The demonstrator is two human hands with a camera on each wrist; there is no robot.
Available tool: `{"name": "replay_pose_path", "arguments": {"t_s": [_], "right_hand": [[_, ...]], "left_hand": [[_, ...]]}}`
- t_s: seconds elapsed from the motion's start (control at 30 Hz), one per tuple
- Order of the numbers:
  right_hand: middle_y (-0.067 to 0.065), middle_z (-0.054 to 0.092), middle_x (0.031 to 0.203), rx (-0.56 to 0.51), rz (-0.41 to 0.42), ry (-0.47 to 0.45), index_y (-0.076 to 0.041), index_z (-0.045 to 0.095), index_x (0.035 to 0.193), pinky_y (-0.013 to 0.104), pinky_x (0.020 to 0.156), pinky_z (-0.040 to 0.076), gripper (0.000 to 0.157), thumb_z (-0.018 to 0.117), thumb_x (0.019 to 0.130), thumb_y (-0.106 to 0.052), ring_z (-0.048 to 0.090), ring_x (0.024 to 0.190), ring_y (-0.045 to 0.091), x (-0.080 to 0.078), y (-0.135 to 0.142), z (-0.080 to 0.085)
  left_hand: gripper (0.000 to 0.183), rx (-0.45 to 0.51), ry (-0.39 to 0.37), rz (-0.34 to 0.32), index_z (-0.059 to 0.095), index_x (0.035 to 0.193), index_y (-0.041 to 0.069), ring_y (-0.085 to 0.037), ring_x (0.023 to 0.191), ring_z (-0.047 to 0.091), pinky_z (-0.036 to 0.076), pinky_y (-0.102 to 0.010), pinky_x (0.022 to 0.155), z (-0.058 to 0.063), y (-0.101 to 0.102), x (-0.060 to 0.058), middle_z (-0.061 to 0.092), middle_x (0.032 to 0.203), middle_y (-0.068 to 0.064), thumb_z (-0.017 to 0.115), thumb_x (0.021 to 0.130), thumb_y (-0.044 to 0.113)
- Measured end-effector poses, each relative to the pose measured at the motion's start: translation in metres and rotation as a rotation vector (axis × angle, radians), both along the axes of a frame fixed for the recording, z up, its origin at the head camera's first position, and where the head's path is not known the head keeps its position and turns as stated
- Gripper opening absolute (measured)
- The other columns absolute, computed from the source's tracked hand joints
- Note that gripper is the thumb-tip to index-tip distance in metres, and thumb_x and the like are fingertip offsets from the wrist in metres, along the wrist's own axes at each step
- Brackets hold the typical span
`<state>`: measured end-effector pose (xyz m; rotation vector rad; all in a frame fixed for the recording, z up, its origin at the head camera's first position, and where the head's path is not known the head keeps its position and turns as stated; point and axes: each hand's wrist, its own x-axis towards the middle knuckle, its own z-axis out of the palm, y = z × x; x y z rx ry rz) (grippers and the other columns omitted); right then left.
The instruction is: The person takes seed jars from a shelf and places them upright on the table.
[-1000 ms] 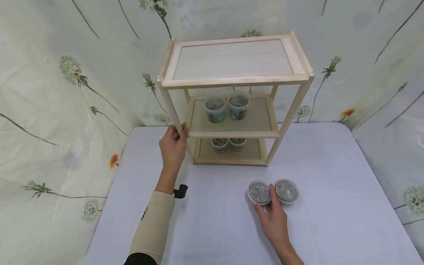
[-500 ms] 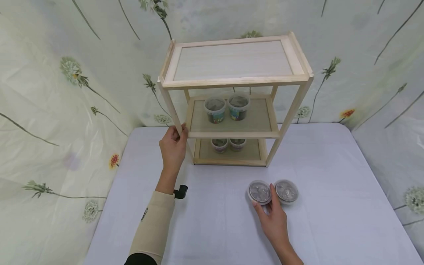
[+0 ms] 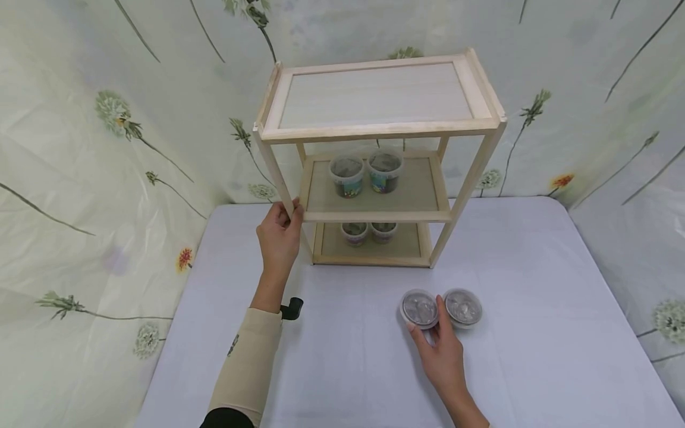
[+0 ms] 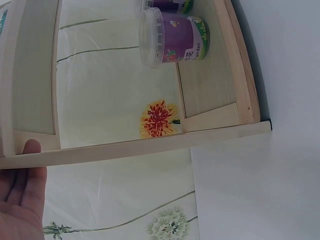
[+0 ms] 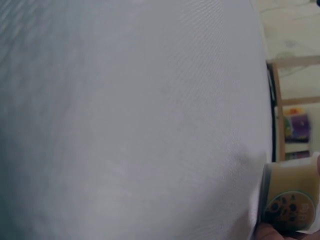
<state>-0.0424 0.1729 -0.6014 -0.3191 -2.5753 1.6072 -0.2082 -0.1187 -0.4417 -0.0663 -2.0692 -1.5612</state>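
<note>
My left hand point(image 3: 280, 238) grips the front left post of a three-tier wooden shelf point(image 3: 374, 217), at the height of its middle tier. The left wrist view has the thumb over that post point(image 4: 125, 151). On the table in front, my right hand point(image 3: 444, 359) holds a small round plastic tub point(image 3: 419, 310), thumb at its near left side and a finger in the gap beside a second lidded tub point(image 3: 464, 308). Seen from the right wrist, the held tub point(image 5: 290, 187) has a yellowish label with a flower picture.
Two tubs with blue-green labels, one left point(image 3: 349, 178) and one right point(image 3: 385, 173), stand on the middle tier. Below, the bottom tier bears two purple-labelled tubs point(image 4: 176, 37). A white cloth point(image 3: 348, 362) covers the table; a flower-printed sheet point(image 3: 107, 196) hangs behind.
</note>
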Motion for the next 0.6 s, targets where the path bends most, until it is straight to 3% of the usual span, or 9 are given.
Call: {"name": "replay_pose_path", "arguments": {"t_s": [0.4, 0.6], "right_hand": [[0.023, 0.024, 0.169, -0.019, -0.013, 0.015, -0.014, 0.018, 0.168, 0.023, 0.109, 0.035, 0.09, 0.075, 0.1, -0.022, 0.038, 0.147, 0.041, 0.0006, -0.0011, -0.0022], [0.024, 0.025, 0.168, -0.022, -0.015, 0.06, -0.014, 0.019, 0.168, 0.015, 0.107, 0.033, 0.09, 0.076, 0.099, -0.021, 0.039, 0.145, 0.043, 0.0021, -0.0012, -0.0055]], "left_hand": [[0.017, 0.007, -0.013, -0.008, 0.069, 0.113, -0.013, -0.037, 0.1, 0.075, 0.056, -0.024, 0.078, -0.0002, -0.0005, -0.0009, 0.075, 0.113, -0.024, 0.068, 0.1, -0.002], [0.017, 0.014, -0.024, -0.009, 0.069, 0.113, -0.013, -0.037, 0.1, 0.075, 0.06, -0.047, 0.082, -0.001, -0.0008, -0.0011, 0.075, 0.113, -0.024, 0.068, 0.1, -0.001]]}}
